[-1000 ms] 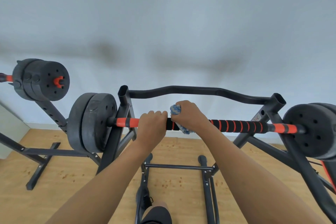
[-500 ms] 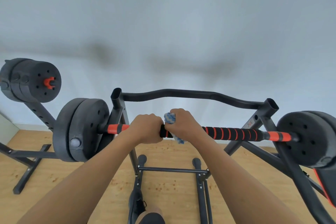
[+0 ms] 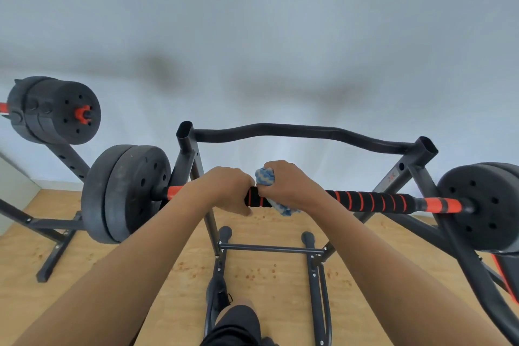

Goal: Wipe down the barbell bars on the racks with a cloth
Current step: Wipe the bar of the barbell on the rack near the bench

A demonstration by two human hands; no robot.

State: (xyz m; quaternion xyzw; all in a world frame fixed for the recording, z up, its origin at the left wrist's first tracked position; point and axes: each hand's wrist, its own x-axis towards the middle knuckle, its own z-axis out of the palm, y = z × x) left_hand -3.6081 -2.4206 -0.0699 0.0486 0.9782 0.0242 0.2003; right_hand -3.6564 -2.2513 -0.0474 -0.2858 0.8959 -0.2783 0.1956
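Barbell bar [image 3: 365, 201] lies level across the middle of the view, running from 9 o'clock to 3 o'clock, cradled on a dark steel rack [image 3: 309, 132] whose curved top rail crosses just behind it toward 12 o'clock. A stack of black weight plates [image 3: 126, 194] sits on its 9 o'clock end and another stack, the right plates [image 3: 483, 205], on its 3 o'clock end.

At the centre, the left hand [image 3: 224, 188] is wrapped over the bar with fingers curled round it. Just beside it, on the 3 o'clock side, the right hand [image 3: 289, 185] clutches a bunched blue-and-white cloth [image 3: 265, 177] against the bar; cloth pokes out above the knuckles and hangs below the bar.

Loaded at both ends and seated in the rack, the bar looks heavy and rigid, so it should stay put under a firm rub, with no need to lift it. The black middle section with orange rings looks like a padded, grippy sleeve, so the cloth will likely drag there and want a squeezing, twisting stroke. The plain orange lengths near the plates look smoother and should wipe with less effort. The cloth is soft and light, and is best held wrapped round the bar rather than flat. The free hand braces best on a bare stretch of the bar.

A second barbell [image 3: 56, 112] sits on its own stand at 10 o'clock, above the wooden floor [image 3: 112, 247].
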